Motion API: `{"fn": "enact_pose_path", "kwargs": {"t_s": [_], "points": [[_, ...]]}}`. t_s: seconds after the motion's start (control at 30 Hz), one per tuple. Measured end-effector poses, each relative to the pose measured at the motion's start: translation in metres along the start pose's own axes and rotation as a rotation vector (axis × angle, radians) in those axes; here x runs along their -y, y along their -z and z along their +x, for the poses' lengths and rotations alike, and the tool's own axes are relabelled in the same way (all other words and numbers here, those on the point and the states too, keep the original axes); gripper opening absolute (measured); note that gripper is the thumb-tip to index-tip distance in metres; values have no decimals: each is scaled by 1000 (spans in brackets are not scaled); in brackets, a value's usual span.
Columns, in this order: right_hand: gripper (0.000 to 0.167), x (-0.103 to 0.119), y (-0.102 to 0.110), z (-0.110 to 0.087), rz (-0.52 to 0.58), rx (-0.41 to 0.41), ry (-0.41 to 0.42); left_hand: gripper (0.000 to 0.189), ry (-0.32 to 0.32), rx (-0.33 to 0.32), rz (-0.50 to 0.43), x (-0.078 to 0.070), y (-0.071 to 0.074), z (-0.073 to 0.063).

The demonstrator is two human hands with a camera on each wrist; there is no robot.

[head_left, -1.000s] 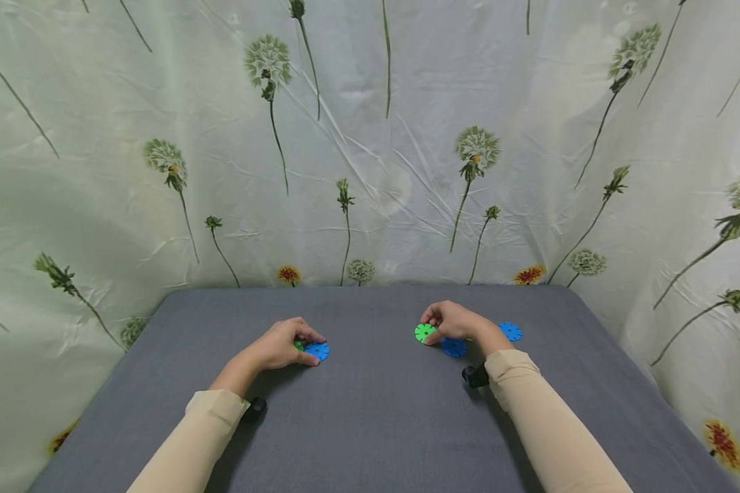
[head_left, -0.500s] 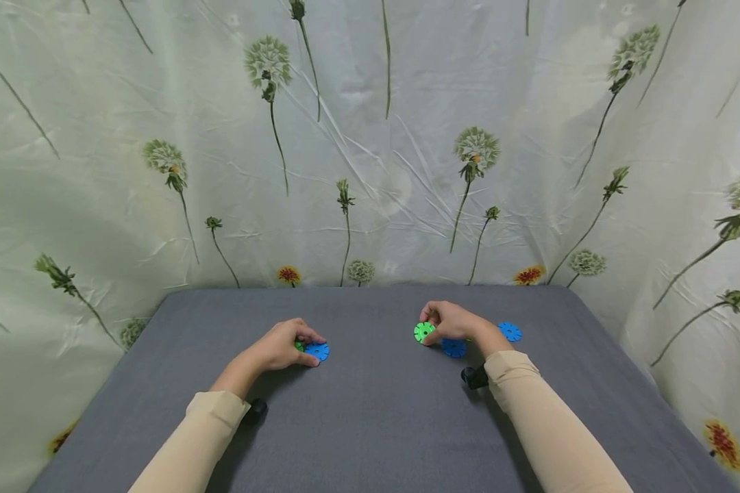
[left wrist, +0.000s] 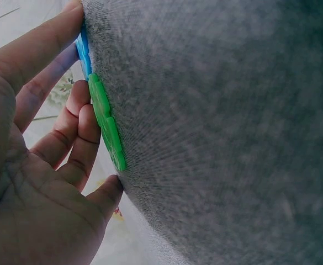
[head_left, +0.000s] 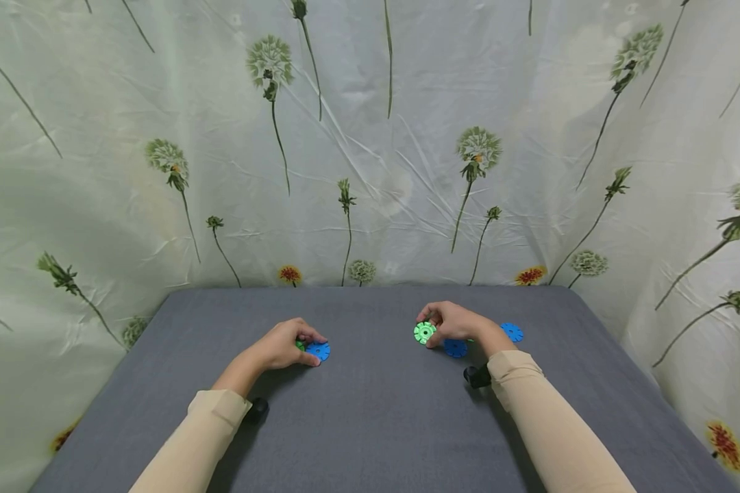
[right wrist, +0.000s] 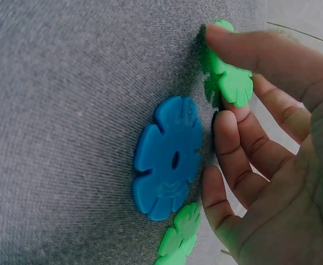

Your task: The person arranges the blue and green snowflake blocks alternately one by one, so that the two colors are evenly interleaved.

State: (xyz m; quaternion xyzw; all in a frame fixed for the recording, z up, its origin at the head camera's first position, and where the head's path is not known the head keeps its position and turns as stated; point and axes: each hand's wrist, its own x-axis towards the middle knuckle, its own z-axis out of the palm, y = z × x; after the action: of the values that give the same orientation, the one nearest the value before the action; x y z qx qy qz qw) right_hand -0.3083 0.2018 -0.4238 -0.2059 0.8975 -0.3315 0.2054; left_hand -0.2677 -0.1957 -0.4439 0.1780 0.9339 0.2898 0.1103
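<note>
In the head view my left hand [head_left: 286, 344] pinches a blue notched building disc [head_left: 318, 351] between thumb and fingers, on the table. A green disc [left wrist: 107, 122] lies beside it under the curve of that hand, mostly hidden from above. My right hand [head_left: 459, 325] grips a green notched disc [head_left: 425, 333] by its edge, thumb in front and fingers behind. In the right wrist view this disc [right wrist: 236, 85] is tilted up from the cloth. Below that hand lie another blue disc [right wrist: 169, 157] and one more green disc [right wrist: 179, 237].
Dark grey cloth [head_left: 370, 411] covers the table. Further right, past the right wrist, lies another blue disc [head_left: 512, 333]. A pale curtain with printed flowers [head_left: 395, 150] hangs behind the table and along its sides.
The green disc in my right hand has tilted slightly and looks paler, as the right fingers and thumb shifted a little. My left hand and its blue disc stay in place.
</note>
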Motion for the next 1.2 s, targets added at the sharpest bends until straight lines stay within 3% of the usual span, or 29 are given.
{"fn": "enact_pose_path", "kwargs": {"t_s": [0.73, 1.2], "points": [[57, 5, 1, -2, 30, 81, -15, 36, 8, 7, 1, 0, 1, 1], [53, 1, -1, -3, -35, 39, 18, 36, 26, 17, -20, 1, 1, 0]]}}
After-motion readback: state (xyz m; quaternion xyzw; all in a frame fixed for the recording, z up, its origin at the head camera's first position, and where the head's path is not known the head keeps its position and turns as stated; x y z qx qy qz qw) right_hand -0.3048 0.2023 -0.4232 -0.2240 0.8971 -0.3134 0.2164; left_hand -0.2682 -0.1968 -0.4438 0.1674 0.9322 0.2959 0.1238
